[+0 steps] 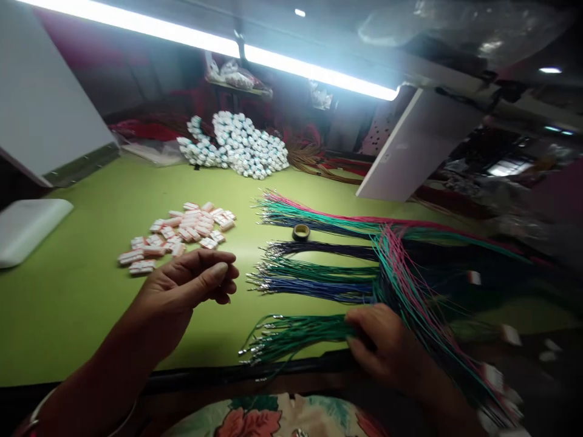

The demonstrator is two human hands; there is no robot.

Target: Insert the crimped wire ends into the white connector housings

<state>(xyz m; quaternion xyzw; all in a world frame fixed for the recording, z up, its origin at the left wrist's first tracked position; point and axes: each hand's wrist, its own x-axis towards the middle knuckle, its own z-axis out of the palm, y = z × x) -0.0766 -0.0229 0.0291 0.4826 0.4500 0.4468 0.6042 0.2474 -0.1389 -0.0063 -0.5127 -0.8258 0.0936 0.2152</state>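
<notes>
My left hand [195, 279] hovers over the table in front of a heap of small white and orange connector housings [186, 229]. Its fingers are loosely curled with the thumb drawn against them, and nothing shows between the tips. At the table's near edge my right hand [380, 340] is closed around a bundle of green wires [305, 331], whose metal-tipped ends fan out to the left. Behind that bundle lie blue wires [314, 288], dark wires [328, 249] and pink wires [319, 206], with their terminals also pointing left.
A roll of tape [301, 232] stands among the wires. Farther back is a pile of white connectors [250, 145]. White panels flank the table [100, 315], one being the right panel [396, 152]. Mixed wires with connectors [494, 376] hang over the near right edge. A white block [31, 227] lies far left.
</notes>
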